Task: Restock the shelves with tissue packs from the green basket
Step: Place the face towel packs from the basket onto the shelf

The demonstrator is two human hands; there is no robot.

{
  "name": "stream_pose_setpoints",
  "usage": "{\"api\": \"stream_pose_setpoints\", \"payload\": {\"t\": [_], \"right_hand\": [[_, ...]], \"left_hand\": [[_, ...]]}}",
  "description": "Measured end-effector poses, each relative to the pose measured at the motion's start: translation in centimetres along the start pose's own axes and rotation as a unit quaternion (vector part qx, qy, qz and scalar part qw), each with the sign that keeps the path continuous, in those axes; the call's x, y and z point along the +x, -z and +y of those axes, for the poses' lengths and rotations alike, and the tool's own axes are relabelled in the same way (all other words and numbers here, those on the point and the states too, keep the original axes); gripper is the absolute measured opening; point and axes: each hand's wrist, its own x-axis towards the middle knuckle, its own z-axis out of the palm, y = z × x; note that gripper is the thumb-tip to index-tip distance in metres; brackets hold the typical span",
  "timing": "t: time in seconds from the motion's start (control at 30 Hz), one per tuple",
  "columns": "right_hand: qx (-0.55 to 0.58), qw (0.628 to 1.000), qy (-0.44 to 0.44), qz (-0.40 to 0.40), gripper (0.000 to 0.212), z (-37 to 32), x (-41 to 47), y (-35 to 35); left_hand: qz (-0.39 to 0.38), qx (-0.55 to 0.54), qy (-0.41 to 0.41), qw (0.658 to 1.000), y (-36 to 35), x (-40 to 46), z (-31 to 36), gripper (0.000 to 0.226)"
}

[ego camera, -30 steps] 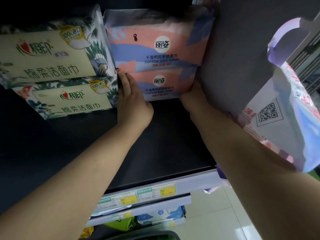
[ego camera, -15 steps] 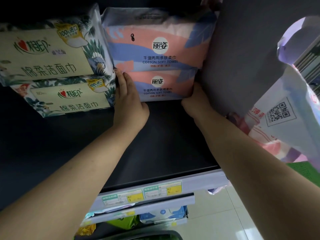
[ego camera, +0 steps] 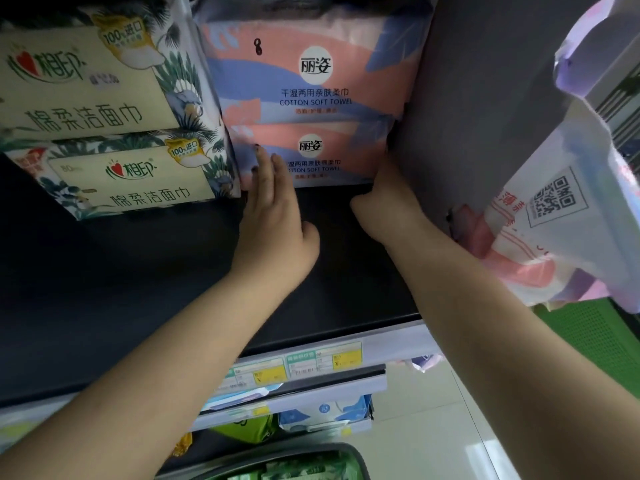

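Two pink-and-blue tissue packs lie stacked at the back of a black shelf [ego camera: 173, 289]: an upper pack [ego camera: 311, 71] and a lower pack [ego camera: 332, 157]. My left hand [ego camera: 273, 216] presses straight fingers flat against the lower pack's front left. My right hand [ego camera: 388, 202] holds the lower pack's right end, thumb at its bottom edge, fingers hidden between the pack and the grey side panel [ego camera: 485, 98]. A green mesh basket [ego camera: 588, 341] shows at the right, behind my right forearm.
Two cream-and-leaf tissue packs [ego camera: 104, 116] are stacked just left of the pink ones. Another pink-and-white pack with a QR code [ego camera: 554, 220] hangs at the right past the panel. Price tags [ego camera: 322, 358] line the shelf edge, with lower shelves and a tiled floor below.
My left hand has slid a little right, from the lower pack's left edge onto its front. My right hand stays at the pack's right end. The view has drawn slightly closer.
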Motion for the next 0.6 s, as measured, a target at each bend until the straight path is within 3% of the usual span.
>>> {"api": "stream_pose_setpoints", "payload": {"t": [0.13, 0.2, 0.27, 0.4, 0.6], "right_hand": [[0.07, 0.978, 0.168, 0.101, 0.066, -1.1, -7.3, 1.0], [0.057, 0.955, 0.24, 0.162, 0.065, -0.5, -10.9, 0.8], [0.033, 0.945, 0.274, 0.175, 0.065, 0.8, -14.2, 0.0], [0.001, 0.944, 0.292, 0.152, 0.056, 4.2, -19.4, -2.1], [-0.027, 0.968, 0.227, 0.105, 0.047, 8.2, -24.4, -5.8]], "left_hand": [[0.018, -0.015, -0.093, 0.995, 1.0, -6.6, 1.0, 0.076], [0.063, 0.001, -0.149, 0.987, 1.2, -9.8, 0.5, 0.073], [0.084, 0.024, -0.185, 0.979, 0.9, -12.4, -0.4, 0.069], [0.073, 0.05, -0.189, 0.978, -0.4, -16.1, -2.1, 0.066], [0.026, 0.04, -0.164, 0.985, -2.8, -21.1, -4.4, 0.065]]}}
